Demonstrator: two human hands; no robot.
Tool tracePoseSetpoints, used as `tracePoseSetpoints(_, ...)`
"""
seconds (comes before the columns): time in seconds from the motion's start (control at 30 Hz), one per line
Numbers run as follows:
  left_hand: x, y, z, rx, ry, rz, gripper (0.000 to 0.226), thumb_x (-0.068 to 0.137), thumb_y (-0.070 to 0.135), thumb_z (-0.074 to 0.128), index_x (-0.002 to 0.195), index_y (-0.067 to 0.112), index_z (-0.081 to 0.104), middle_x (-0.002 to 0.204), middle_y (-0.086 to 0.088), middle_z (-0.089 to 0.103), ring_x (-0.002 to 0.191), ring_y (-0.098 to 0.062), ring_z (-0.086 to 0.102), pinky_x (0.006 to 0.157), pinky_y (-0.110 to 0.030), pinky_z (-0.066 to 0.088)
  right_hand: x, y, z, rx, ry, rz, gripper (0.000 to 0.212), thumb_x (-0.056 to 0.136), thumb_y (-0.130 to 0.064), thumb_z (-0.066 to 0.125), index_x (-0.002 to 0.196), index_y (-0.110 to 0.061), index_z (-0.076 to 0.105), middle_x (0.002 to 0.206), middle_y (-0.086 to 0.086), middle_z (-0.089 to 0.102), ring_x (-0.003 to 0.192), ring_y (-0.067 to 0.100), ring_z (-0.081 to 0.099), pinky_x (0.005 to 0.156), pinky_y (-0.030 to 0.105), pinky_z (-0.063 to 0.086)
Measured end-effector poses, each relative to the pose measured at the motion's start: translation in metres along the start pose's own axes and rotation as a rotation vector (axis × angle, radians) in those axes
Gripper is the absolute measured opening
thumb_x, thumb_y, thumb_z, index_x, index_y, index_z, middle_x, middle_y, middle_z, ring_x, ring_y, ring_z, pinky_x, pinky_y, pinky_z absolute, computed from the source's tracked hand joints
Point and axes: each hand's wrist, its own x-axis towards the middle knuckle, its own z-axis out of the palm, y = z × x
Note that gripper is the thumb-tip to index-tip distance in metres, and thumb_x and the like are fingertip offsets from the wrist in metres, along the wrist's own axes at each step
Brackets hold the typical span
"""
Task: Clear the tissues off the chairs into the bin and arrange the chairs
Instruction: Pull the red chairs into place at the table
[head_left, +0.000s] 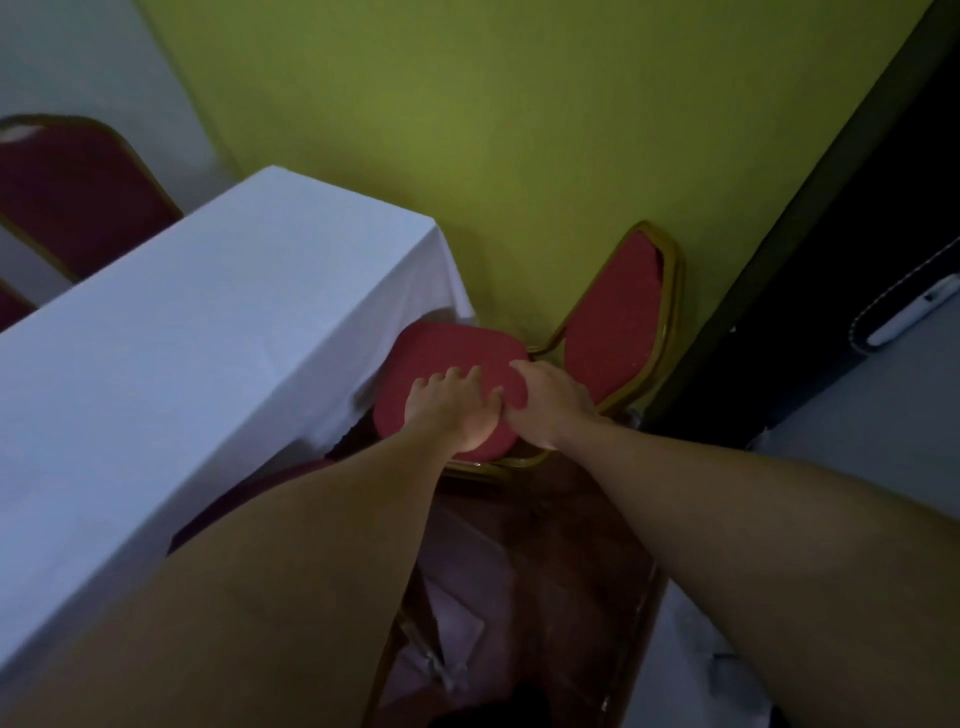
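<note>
step: arranging chairs | left hand (451, 402) flat, fingers spread, right hand (545, 402) curled, grip unclear, both on red padded gold-framed chair (447, 353) | next: likely push seat toward 10 o'clock under white-clothed table (208, 312)

We get a dim, flat frame, colours muted with a bluish cast. The white tablecloth (197, 332) is the brightest area, no blown glare. The green wall (519, 130) falls off darker toward the far right. Near forearms are soft and smeared, the left hand (452, 410) and right hand (550, 405) slightly sharper. Wide-angle bending tilts the straight lines at left and right edges. Near floor is murky.
</note>
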Motion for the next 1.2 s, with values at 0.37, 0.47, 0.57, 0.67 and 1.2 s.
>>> tracePoseSetpoints(0.37, 0.089, 0.028, -0.014, -0.058, -0.027, -0.056, 0.066, 0.1, 0.057, 0.02, 0.149, 0.015, 0.037, 0.147, -0.017, 0.045, 0.13, -0.038, 0.048, 0.106, -0.053, 0.036, 0.089, 0.04, -0.03, 0.034, -0.034, -0.028, 0.071, 0.089, -0.053, 0.056, 0.151, -0.023, 0.036, 0.15, 0.004, 0.044, 0.135, 0.029, 0.044, 0.107, 0.049, 0.041)
tracePoseSetpoints(0.47, 0.124, 0.028, -0.023, -0.066, -0.038, -0.066, 0.065, 0.101, 0.057, 0.021, 0.144, 0.014, 0.041, 0.142, -0.017, 0.049, 0.128, -0.037, 0.051, 0.104, -0.052, 0.036, 0.117, 0.047, -0.038, 0.07, -0.04, -0.014, 0.071, 0.089, -0.052, 0.058, 0.15, -0.022, 0.038, 0.148, 0.006, 0.046, 0.133, 0.03, 0.046, 0.106, 0.045, 0.043)
tracePoseSetpoints(0.57, 0.154, 0.029, -0.029, -0.092, -0.07, -0.076, 0.064, 0.1, 0.057, 0.022, 0.143, 0.014, 0.043, 0.143, -0.017, 0.049, 0.128, -0.037, 0.051, 0.105, -0.051, 0.036, 0.145, 0.054, -0.045, 0.063, -0.086, 0.008, 0.072, 0.09, -0.049, 0.061, 0.152, -0.021, 0.035, 0.149, 0.007, 0.044, 0.135, 0.029, 0.044, 0.107, 0.042, 0.041)
tracePoseSetpoints(0.67, 0.181, 0.031, -0.034, -0.147, -0.087, -0.082, 0.064, 0.1, 0.057, 0.022, 0.141, 0.013, 0.045, 0.141, -0.017, 0.05, 0.127, -0.037, 0.051, 0.104, -0.05, 0.036, 0.176, 0.061, -0.05, 0.074, -0.098, 0.027, 0.076, 0.089, -0.049, 0.064, 0.152, -0.019, 0.035, 0.147, 0.009, 0.047, 0.134, 0.031, 0.045, 0.106, 0.042, 0.043)
tracePoseSetpoints(1.2, 0.227, 0.016, 0.038, -0.612, -0.214, -0.51, 0.066, 0.101, 0.057, 0.026, 0.149, 0.013, 0.032, 0.15, -0.018, 0.04, 0.131, -0.039, 0.046, 0.108, -0.051, 0.037, 0.329, 0.079, -0.015, -0.112, -0.471, -0.241, 0.094, 0.062, -0.072, 0.059, 0.141, -0.023, 0.045, 0.134, 0.005, 0.061, 0.119, 0.026, 0.059, 0.101, 0.043, 0.05)
